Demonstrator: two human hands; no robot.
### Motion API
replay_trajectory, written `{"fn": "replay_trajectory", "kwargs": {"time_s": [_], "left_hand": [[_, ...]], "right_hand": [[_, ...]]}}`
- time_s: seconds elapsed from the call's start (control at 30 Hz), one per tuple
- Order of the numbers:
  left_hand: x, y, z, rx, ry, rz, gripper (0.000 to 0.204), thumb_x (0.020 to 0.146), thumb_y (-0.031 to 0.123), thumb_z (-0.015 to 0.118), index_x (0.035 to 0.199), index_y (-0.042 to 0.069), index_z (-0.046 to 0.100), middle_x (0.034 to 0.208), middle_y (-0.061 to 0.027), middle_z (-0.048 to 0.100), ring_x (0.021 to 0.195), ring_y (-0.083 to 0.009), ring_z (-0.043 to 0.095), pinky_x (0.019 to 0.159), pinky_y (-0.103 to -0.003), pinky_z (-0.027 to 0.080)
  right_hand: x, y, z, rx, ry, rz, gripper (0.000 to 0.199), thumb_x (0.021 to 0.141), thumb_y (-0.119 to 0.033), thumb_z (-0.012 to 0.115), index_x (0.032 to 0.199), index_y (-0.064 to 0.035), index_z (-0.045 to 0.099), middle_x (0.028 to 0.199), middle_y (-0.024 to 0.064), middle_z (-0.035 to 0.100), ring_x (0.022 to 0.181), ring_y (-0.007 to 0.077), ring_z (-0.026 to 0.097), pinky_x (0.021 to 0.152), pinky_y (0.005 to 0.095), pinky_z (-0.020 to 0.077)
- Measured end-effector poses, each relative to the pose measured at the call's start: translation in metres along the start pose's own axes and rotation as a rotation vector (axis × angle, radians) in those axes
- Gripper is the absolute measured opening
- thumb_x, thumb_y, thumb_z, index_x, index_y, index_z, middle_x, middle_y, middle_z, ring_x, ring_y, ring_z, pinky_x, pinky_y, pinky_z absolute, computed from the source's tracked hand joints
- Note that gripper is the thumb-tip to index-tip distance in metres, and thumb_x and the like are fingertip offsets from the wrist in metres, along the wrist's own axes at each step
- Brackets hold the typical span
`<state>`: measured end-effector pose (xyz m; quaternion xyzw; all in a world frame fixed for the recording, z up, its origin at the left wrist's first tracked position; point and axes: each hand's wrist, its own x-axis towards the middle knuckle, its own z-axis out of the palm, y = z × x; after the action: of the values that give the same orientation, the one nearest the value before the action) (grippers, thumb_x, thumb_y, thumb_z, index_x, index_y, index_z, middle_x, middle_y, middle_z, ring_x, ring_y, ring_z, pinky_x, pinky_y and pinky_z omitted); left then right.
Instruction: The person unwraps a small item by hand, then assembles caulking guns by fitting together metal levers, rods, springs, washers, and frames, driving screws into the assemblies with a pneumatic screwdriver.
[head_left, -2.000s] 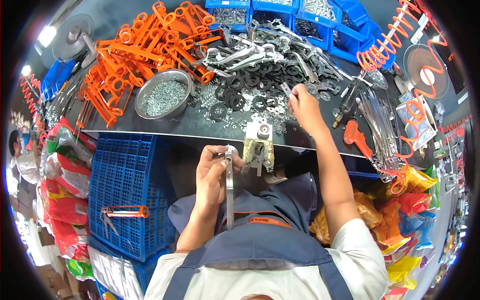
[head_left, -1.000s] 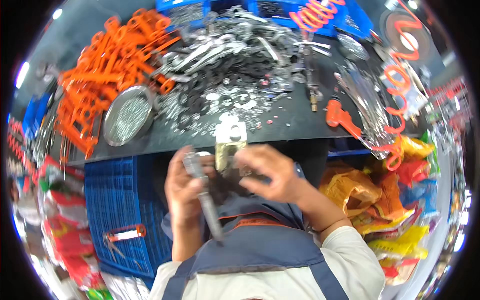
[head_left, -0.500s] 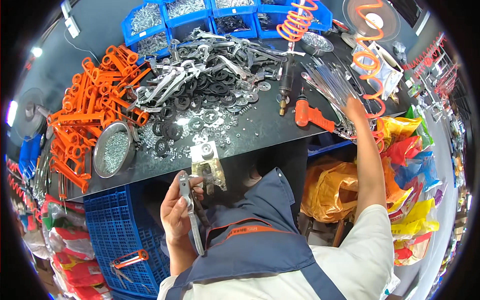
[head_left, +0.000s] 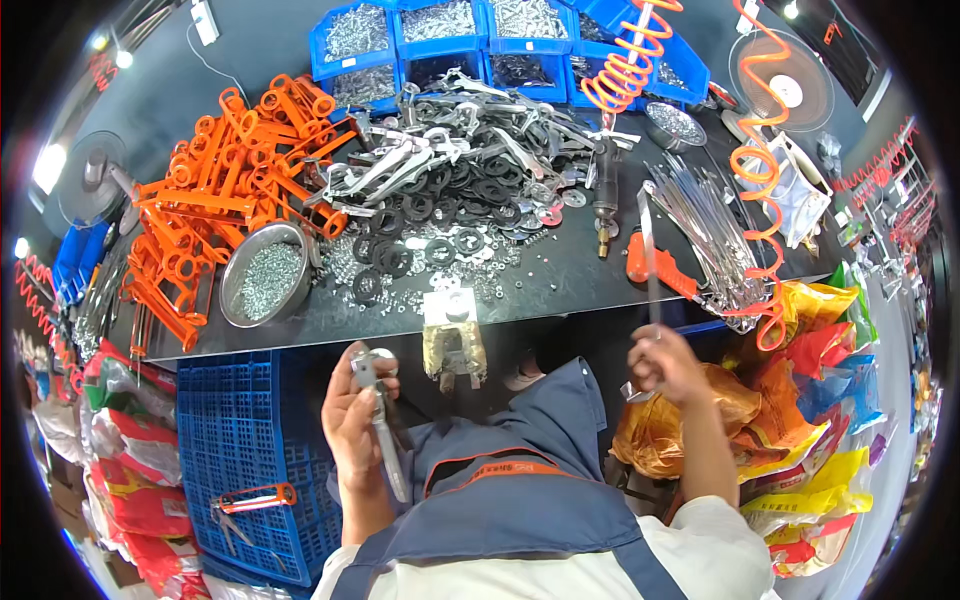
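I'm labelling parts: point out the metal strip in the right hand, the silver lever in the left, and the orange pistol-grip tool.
Metal strip (head_left: 654, 292), head view: its raised length.
Silver lever (head_left: 386, 445), head view: its long arm.
Orange pistol-grip tool (head_left: 678, 279), head view: its grip.

Metal strip (head_left: 651, 262), gripped part hidden

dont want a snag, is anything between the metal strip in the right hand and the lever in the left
Nothing visible stands between the metal strip in the right hand and the lever in the left hand; the fixture sits farther forward.
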<state>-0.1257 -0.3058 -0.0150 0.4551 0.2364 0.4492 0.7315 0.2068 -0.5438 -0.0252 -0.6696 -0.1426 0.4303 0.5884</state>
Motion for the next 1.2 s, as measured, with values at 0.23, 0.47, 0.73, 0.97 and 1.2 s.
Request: {"fn": "replay_trajectory", "kwargs": {"time_s": [0.23,0.47,0.73,0.97,1.2], "left_hand": [[0.013,0.002,0.011,0.123,-0.124,0.040,0.060,0.085,0.000,0.055,0.139,-0.006,0.030,0.108,-0.0178,0.062,0.091,-0.0167,0.057,0.084,-0.028,0.045],[0.015,0.012,-0.002,0.200,-0.011,0.055,0.061,0.085,0.001,0.058,0.140,-0.005,0.031,0.114,-0.0195,0.062,0.095,-0.0146,0.059,0.084,-0.026,0.045],[0.007,0.009,-0.013,0.675,0.060,0.270,0.058,0.083,-0.001,0.059,0.136,-0.006,0.036,0.111,-0.0178,0.065,0.090,-0.0140,0.060,0.078,-0.026,0.047],[0.013,0.010,-0.010,1.234,-0.110,0.797,0.064,0.067,-0.005,0.065,0.127,-0.008,0.044,0.096,-0.0163,0.064,0.079,-0.0296,0.062,0.075,-0.037,0.050],[0.001,0.024,0.048,1.536,-0.583,0.943,0.054,0.077,0.004,0.061,0.128,-0.005,0.046,0.106,-0.0207,0.061,0.098,-0.0319,0.060,0.099,-0.059,0.034]], "right_hand": [[0.015,0.006,0.096,0.170,0.042,-0.297,0.021,0.098,-0.016,0.047,0.104,0.0003,0.058,0.067,0.0003,0.050,0.044,0.0039,0.033,0.038,0.0197,0.0265],[-0.034,-0.035,0.129,-0.735,-0.466,-0.903,0.051,0.077,0.011,0.063,0.122,-0.0111,0.062,0.067,0.0107,0.049,0.054,0.0214,0.049,0.052,0.0285,0.0420],[-0.045,-0.066,0.141,-1.289,-0.414,-1.137,0.049,0.075,0.006,0.064,0.122,-0.0095,0.062,0.066,0.0075,0.046,0.052,0.0192,0.050,0.046,0.0319,0.0435],[-0.025,0.003,0.134,-0.639,-0.625,-0.747,0.039,0.084,0.000,0.063,0.123,-0.0032,0.059,0.075,0.0093,0.061,0.058,0.0135,0.057,0.053,0.0267,0.0455],[0.005,0.000,0.210,-0.461,-0.231,-1.004,0.031,0.083,-0.013,0.070,0.109,-0.0016,0.056,0.075,0.0110,0.063,0.064,0.0104,0.060,0.057,0.0266,0.0474]]}}
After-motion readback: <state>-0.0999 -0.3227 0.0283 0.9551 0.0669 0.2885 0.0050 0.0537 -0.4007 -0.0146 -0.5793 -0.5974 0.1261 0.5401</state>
